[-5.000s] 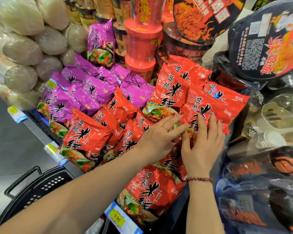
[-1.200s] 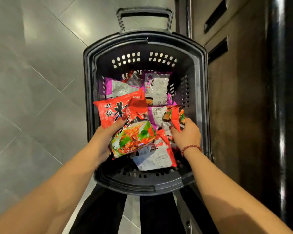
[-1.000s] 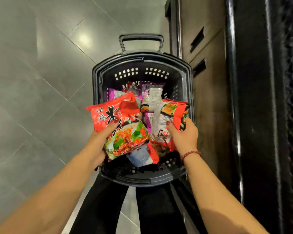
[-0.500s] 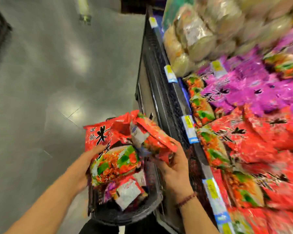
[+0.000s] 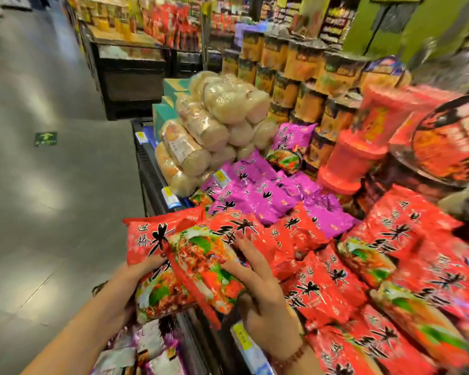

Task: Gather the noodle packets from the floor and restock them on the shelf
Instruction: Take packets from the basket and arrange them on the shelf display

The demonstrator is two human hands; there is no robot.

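My left hand (image 5: 136, 274) grips a red noodle packet (image 5: 149, 239) from its left side, just off the shelf's front edge. My right hand (image 5: 257, 290) grips a second red noodle packet (image 5: 209, 263) that overlaps the first. Both packets hang above the shelf edge (image 5: 171, 196), beside the pile of red packets (image 5: 363, 288) on the shelf. Purple packets (image 5: 263, 196) lie behind the red ones. More packets (image 5: 141, 353) show below my arms, partly hidden.
Clear-wrapped round noodle cakes (image 5: 214, 131) are stacked at the shelf's left end. Orange and red cup noodles (image 5: 358, 147) and black bowls (image 5: 450, 147) stand behind. Grey floor (image 5: 38, 212) runs along the left, with further shelving (image 5: 136, 63) down the aisle.
Both hands took red packets out of the basket and lifted them. My view swung up from the basket to the shelf, and the packets now sit at the shelf's front edge.
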